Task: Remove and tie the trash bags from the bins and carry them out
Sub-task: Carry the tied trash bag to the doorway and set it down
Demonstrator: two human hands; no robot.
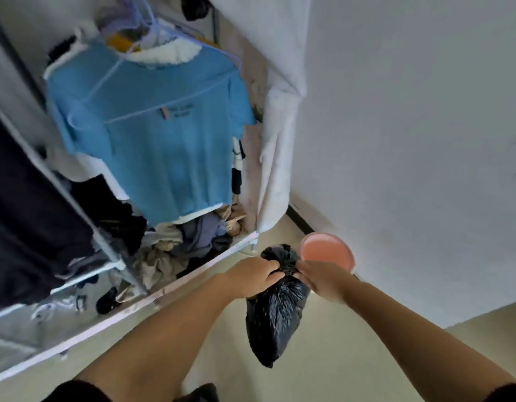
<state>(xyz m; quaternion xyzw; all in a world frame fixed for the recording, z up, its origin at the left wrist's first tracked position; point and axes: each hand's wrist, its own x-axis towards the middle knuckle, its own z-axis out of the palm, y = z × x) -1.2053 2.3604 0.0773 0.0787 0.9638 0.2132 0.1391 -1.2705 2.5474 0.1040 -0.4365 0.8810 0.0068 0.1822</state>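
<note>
Black bag (275, 317) out of pink bin (327, 250) at one o'clock; left hand (255, 275) and right hand (323, 277) both pinch its gathered neck; knot seemingly unfinished; carrying out remains.

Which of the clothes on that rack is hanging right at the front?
The bright blue short-sleeved T-shirt on a pale blue hanger. It faces the camera fully spread, while the dark garments to its left hang edge-on and the rest lie heaped below.
</note>
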